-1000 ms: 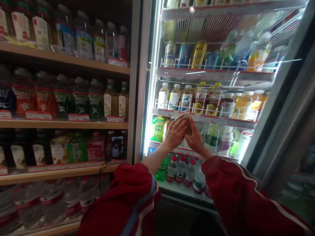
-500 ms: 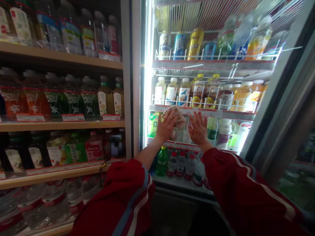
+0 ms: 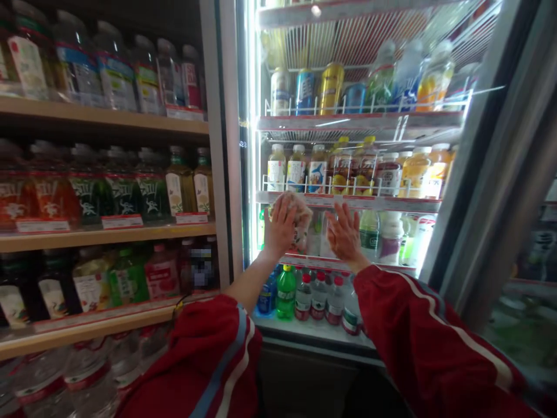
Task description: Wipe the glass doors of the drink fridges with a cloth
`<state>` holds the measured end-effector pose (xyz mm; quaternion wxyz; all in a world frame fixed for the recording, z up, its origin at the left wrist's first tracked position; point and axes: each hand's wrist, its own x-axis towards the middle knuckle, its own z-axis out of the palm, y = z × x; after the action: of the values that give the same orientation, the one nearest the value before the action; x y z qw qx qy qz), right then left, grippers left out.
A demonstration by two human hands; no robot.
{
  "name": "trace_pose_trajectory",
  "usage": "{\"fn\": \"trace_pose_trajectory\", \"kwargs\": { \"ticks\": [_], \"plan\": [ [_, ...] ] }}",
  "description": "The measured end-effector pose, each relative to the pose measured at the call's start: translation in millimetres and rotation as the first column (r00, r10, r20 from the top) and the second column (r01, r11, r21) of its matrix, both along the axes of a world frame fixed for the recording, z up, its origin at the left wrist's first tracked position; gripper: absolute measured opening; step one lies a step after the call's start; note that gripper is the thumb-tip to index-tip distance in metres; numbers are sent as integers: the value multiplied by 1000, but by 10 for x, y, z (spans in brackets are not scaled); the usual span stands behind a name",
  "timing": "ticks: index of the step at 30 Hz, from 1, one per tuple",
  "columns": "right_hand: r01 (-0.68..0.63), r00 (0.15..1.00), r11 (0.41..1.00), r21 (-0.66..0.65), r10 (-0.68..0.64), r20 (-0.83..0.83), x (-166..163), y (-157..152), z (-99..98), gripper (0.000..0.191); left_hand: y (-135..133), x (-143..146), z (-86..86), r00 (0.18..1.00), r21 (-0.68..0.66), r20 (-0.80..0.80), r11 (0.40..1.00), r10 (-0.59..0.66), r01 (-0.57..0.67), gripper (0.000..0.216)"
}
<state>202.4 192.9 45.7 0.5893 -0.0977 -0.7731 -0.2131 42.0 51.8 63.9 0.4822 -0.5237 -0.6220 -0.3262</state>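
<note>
My left hand (image 3: 279, 227) is spread over a crumpled pale cloth (image 3: 303, 212), holding it against the front of a lit drinks fridge, just below the middle shelf edge (image 3: 322, 200). The cloth bulges out past the fingers on the right. To the right of it, my right hand (image 3: 343, 235) is raised with fingers apart and nothing in it. Its palm faces the fridge front; whether it touches the glass I cannot tell. Behind both hands stand bottles partly hidden by them, with a dark-green-labelled bottle (image 3: 369, 233) to the right.
Left of the fridge, wooden shelves (image 3: 108, 235) hold rows of bottled drinks. The fridge's upright metal frame (image 3: 221, 145) stands between. Cans and bottles fill the wire-railed racks, with a green bottle (image 3: 286, 293) low down. A dark frame edge (image 3: 474, 157) slants along the right.
My left hand and the cloth have slid left across the fridge front. The right hand stays about where it was, and the whole view has shifted slightly.
</note>
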Motion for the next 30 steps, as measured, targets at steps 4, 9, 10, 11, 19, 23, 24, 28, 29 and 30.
{"fn": "trace_pose_trajectory", "kwargs": {
  "ticks": [4,9,10,11,19,23,24,28,29,30],
  "plan": [
    [-4,1000,1000,6,4,-4,0,6,-10,46,-139,-218,82,983,117,167,989,73,-93,46],
    [8,1000,1000,-16,-8,-3,-14,-12,-13,44,-190,-358,163,940,220,324,958,108,-186,49],
    [11,1000,1000,-13,-11,-4,-15,-15,-14,44,-171,-337,161,937,222,332,956,112,-193,49],
    [12,1000,1000,-13,-12,-3,-15,-17,-15,43,-145,-304,154,938,215,328,958,113,-190,49],
    [-5,1000,1000,-6,5,-3,-3,-18,-24,46,-101,-184,57,996,69,77,996,49,-54,48],
    [22,1000,1000,14,-22,-19,-5,-38,-27,43,-198,-331,74,957,187,265,967,121,-174,48],
    [26,999,1000,14,-26,-22,-7,-44,-28,43,-204,-356,76,944,213,306,957,128,-198,48],
    [23,999,1000,1,-23,-22,-13,-60,-37,44,-138,-325,44,957,226,272,960,100,-165,48],
    [19,1000,1000,-1,-19,-17,-14,-61,-39,44,-111,-287,28,968,208,235,968,93,-144,49],
    [15,1000,1000,-5,-15,-14,-13,-59,-41,45,-88,-244,11,977,180,192,976,88,-123,49]
  ]
}}
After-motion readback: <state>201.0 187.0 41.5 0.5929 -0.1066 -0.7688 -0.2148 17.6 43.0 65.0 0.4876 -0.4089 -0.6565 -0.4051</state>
